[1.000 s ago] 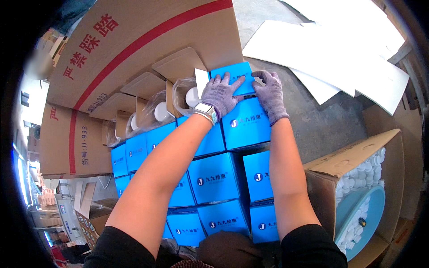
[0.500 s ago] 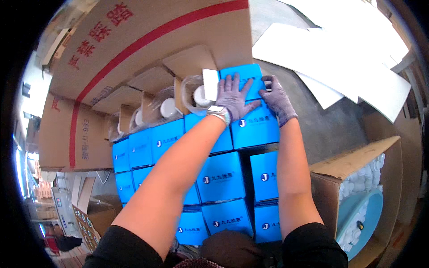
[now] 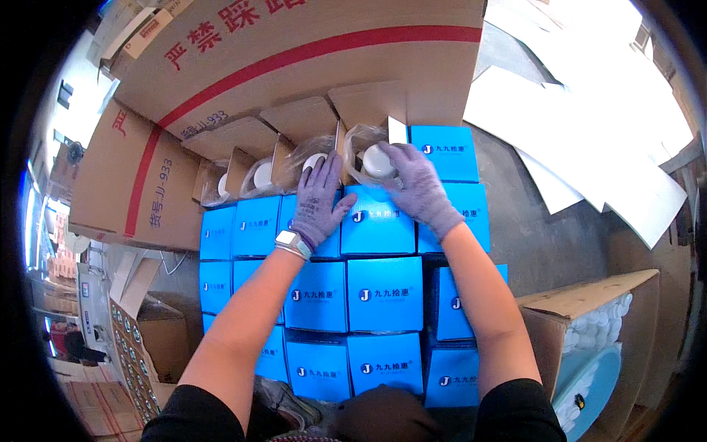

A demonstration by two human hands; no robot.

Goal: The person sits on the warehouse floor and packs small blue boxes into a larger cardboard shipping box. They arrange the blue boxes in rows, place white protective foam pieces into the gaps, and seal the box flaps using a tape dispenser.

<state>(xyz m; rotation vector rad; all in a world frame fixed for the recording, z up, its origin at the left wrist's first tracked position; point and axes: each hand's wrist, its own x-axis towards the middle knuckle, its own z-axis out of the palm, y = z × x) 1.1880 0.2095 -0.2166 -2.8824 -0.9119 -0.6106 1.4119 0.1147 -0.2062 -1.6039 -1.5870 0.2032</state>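
Note:
My left hand, in a grey-purple glove, lies open over the near edge of a divided carton, fingers stretched across a clear plastic bag and the blue boxes below it. My right hand, gloved alike, curves its fingers and thumb around the right side of a white round lid. That lid tops a container in a clear plastic bag; its body is hidden. Right of it stands a blue box with a raised white flap. Closed blue boxes stand in rows nearer me.
A tall brown carton wall with a red stripe rises behind the compartments. White sheets lie on the floor at the right. Below them, an open carton holds white bottles and a light-blue basin. Another carton stands left.
My left hand has left the far blue box and moved left over the bagged containers. My right hand has moved from that box's right side to the white lid. The view has shifted.

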